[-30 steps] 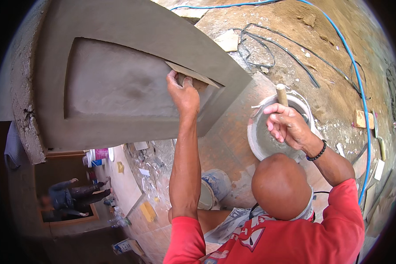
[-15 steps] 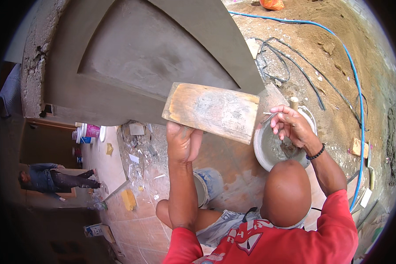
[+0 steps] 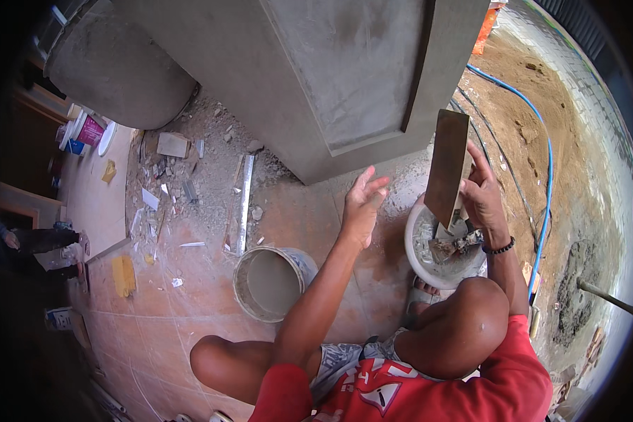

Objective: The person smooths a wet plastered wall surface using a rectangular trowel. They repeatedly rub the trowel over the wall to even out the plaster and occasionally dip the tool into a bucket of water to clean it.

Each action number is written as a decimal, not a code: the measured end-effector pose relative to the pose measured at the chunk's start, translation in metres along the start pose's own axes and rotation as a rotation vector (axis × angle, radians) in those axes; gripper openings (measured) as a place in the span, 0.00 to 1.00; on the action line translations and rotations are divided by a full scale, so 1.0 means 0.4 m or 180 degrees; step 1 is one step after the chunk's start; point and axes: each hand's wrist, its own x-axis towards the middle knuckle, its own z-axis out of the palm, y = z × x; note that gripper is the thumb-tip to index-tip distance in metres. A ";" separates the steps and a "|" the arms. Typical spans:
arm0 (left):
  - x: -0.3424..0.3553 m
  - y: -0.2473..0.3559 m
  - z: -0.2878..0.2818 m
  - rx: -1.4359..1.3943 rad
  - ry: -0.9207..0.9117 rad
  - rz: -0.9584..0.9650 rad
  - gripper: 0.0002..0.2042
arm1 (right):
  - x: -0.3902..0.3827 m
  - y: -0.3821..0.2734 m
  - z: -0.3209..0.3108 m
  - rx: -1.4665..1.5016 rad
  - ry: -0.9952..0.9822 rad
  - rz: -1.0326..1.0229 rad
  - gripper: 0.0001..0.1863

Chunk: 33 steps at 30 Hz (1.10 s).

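My right hand [image 3: 484, 200] grips a flat, rectangular wooden float [image 3: 449, 165], held upright on edge with its dark brown face showing. Some of the fingers are hidden behind it. My left hand [image 3: 364, 205] is empty, its fingers spread and raised in front of the plastered pillar [image 3: 295, 133]. Below the float stands a round grey basin [image 3: 416, 257] with wet mortar in it. A mortar-smeared trowel [image 3: 444, 250] lies in the basin, its handle toward my right wrist. Left of my knees is a bucket [image 3: 240, 285] holding greyish liquid.
A metal strip [image 3: 246, 204] and broken tile pieces [image 3: 172, 144] lie on the left floor. A blue hose [image 3: 547, 169] and dark cables cross the sand [image 3: 520, 112] at right. Another person's legs [image 3: 46, 243] show at far left. A yellow sponge-like block [image 3: 124, 276] lies nearby.
The float has gone from my left hand to my right, and my left hand is now empty. The view has shifted, showing the pillar's lower corner and more of the bucket.
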 end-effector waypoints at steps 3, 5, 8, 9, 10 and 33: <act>-0.011 -0.048 -0.031 0.0177 0.0519 -0.0053 0.28 | 0.137 -0.019 -0.043 -0.2237 0.0535 -0.0917 0.31; -0.012 -0.049 -0.028 0.0256 0.0624 0.0027 0.27 | 0.246 -0.005 -0.061 -0.3051 0.0710 -0.1592 0.29; -0.021 -0.019 -0.023 0.0264 0.0556 0.0088 0.26 | 0.349 0.019 -0.040 -0.3417 0.1055 -0.1880 0.29; -0.024 -0.012 -0.027 0.0203 0.0566 0.0073 0.25 | 0.367 0.032 -0.030 -0.3645 0.1114 -0.2102 0.28; -0.024 -0.009 -0.029 0.0145 0.0570 0.0057 0.25 | 0.375 0.046 -0.025 -0.3877 0.1178 -0.2325 0.28; -0.205 0.461 -0.031 0.2999 -0.0499 0.1680 0.17 | 0.122 0.245 0.011 -0.4156 -0.0063 -0.0419 0.24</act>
